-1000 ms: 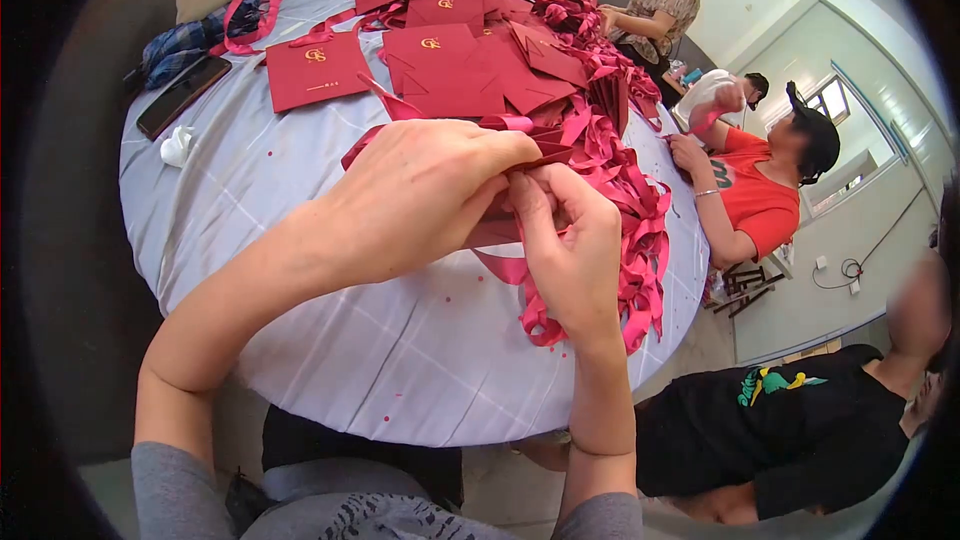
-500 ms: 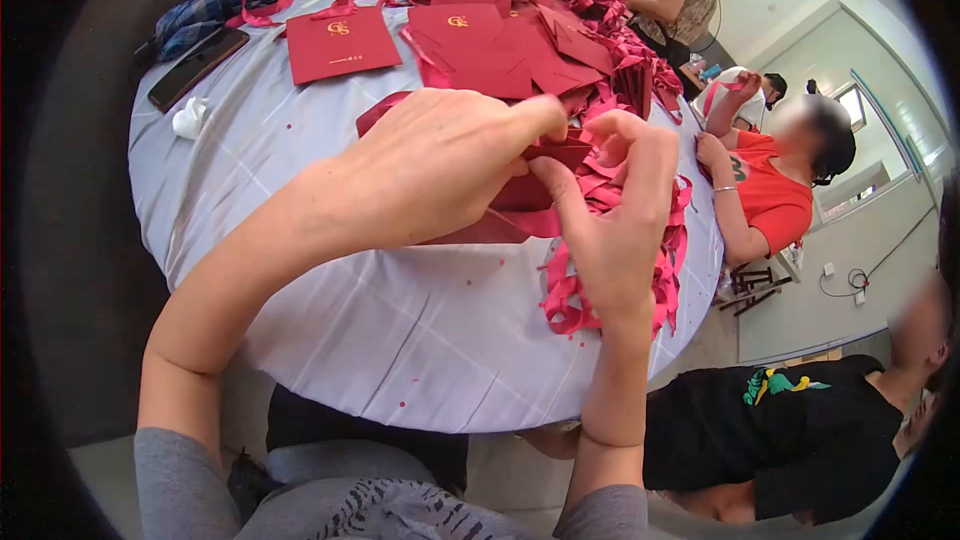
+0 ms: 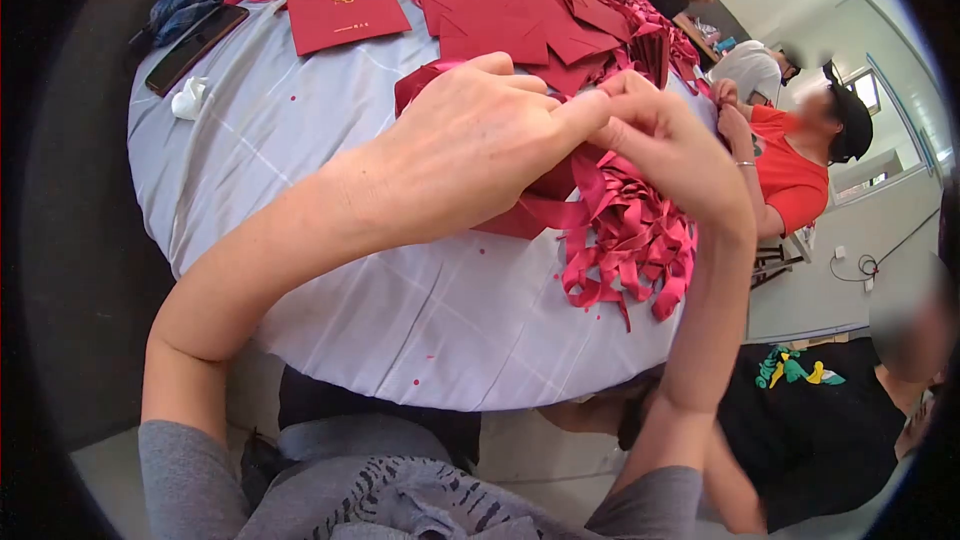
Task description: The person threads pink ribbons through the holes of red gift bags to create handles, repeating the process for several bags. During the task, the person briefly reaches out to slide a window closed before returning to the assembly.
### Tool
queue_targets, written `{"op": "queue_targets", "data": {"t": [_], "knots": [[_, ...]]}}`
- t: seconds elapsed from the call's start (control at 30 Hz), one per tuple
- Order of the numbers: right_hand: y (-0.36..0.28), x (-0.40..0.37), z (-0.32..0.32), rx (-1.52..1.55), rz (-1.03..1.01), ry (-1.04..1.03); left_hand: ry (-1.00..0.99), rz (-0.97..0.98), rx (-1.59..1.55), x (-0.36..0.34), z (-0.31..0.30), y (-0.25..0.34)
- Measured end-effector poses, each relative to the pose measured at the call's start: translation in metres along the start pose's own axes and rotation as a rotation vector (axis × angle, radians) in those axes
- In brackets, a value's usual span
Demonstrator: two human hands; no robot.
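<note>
My left hand and my right hand meet fingertip to fingertip above a round table with a pale cloth. Between them they pinch a red ribbon tied to a dark red folded card that lies mostly hidden under my left hand. Just right of the hands a heap of red ribbons spills toward the table's right edge.
Red envelopes with gold marks cover the far side of the table. A black phone, a crumpled white tissue and plaid cloth lie at the far left. Other people sit to the right: one in orange, one in black.
My right hand has risen and swung over so its fingers meet my left fingertips. The view has shifted closer to the table, and the ribbon heap now lies lower right.
</note>
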State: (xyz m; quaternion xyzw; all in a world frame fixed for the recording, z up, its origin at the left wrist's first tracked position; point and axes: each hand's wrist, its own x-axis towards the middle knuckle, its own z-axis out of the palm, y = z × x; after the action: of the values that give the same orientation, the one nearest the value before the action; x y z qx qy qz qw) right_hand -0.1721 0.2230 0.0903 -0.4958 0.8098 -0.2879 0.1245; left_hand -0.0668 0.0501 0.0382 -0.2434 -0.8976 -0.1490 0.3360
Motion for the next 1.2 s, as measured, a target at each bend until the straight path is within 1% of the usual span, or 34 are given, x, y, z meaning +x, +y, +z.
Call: {"op": "queue_targets", "data": {"t": [0.03, 0.1, 0.13, 0.17, 0.2, 0.23, 0.27, 0.33, 0.4, 0.47, 0.53, 0.57, 0.6, 0.63, 0.67, 0.77, 0.83, 0.9, 0.97, 1.0, 1.03, 1.1, 1.13, 1.2], "knots": [[0.004, 0.005, 0.002, 0.209, 0.027, 0.000, -0.009, 0.002, -0.008, 0.000, 0.001, 0.000], [0.003, 0.010, -0.004, 0.299, 0.171, -0.056, 0.015, 0.022, -0.027, -0.001, 0.004, -0.003], [0.006, 0.016, -0.007, 0.273, 0.198, -0.111, 0.053, 0.039, -0.042, -0.001, 0.005, -0.004], [0.003, 0.018, -0.007, 0.257, 0.239, -0.120, 0.036, 0.051, -0.051, -0.001, 0.005, -0.004], [-0.001, 0.019, -0.008, 0.242, 0.279, -0.126, 0.014, 0.013, -0.051, -0.001, 0.003, -0.003], [-0.001, 0.022, -0.011, 0.228, 0.281, -0.176, -0.007, -0.023, -0.050, -0.001, 0.002, -0.002], [-0.002, 0.021, -0.010, 0.217, 0.298, -0.148, -0.037, -0.063, -0.085, -0.001, 0.000, 0.001], [-0.003, 0.021, -0.007, 0.161, 0.352, -0.083, -0.042, -0.047, -0.075, -0.002, 0.002, -0.001], [-0.003, 0.017, 0.007, 0.249, 0.317, 0.069, -0.037, -0.037, -0.067, -0.002, 0.002, -0.002], [-0.001, 0.015, 0.016, 0.241, 0.336, 0.112, -0.019, -0.054, -0.079, -0.001, 0.002, -0.003], [-0.002, 0.009, 0.023, 0.487, 0.227, 0.277, -0.036, -0.034, -0.127, -0.001, -0.002, 0.001], [0.001, 0.011, 0.017, 0.463, 0.167, 0.341, -0.048, -0.018, -0.172, 0.000, -0.003, 0.004], [0.001, 0.008, 0.012, 0.524, 0.134, 0.387, -0.051, -0.003, -0.175, 0.001, -0.004, 0.006], [-0.004, 0.007, 0.009, 0.584, 0.098, 0.431, -0.065, -0.026, -0.158, 0.001, -0.005, 0.008], [0.002, 0.009, 0.010, 0.592, 0.049, 0.430, -0.075, -0.052, -0.139, 0.001, -0.006, 0.010], [0.005, 0.013, 0.012, 0.601, 0.084, 0.518, -0.048, -0.043, -0.166, 0.001, -0.007, 0.012], [0.018, 0.018, 0.010, 0.560, 0.064, 0.557, -0.070, -0.040, -0.150, 0.001, -0.009, 0.013], [0.027, 0.026, 0.010, 0.546, -0.015, 0.739, -0.089, -0.040, -0.133, 0.002, -0.010, 0.015], [0.023, 0.035, 0.013, 0.406, -0.020, 0.886, -0.054, 0.014, -0.174, 0.003, -0.011, 0.017], [0.021, 0.039, 0.016, 0.332, -0.008, 0.962, -0.039, 0.011, -0.166, 0.004, -0.010, 0.018], [0.018, 0.042, 0.016, 0.262, 0.011, 0.969, -0.037, 0.017, -0.162, 0.004, -0.010, 0.019], [0.021, 0.046, 0.018, 0.002, -0.134, 1.134, -0.053, 0.002, -0.162, 0.001, -0.008, 0.019], [0.020, 0.046, 0.018, -0.215, -0.165, 1.211, -0.004, 0.011, -0.171, 0.002, -0.006, 0.020], [0.032, 0.048, 0.016, -0.043, -0.075, 0.788, 0.000, 0.014, -0.174, 0.002, -0.007, 0.021]]}}
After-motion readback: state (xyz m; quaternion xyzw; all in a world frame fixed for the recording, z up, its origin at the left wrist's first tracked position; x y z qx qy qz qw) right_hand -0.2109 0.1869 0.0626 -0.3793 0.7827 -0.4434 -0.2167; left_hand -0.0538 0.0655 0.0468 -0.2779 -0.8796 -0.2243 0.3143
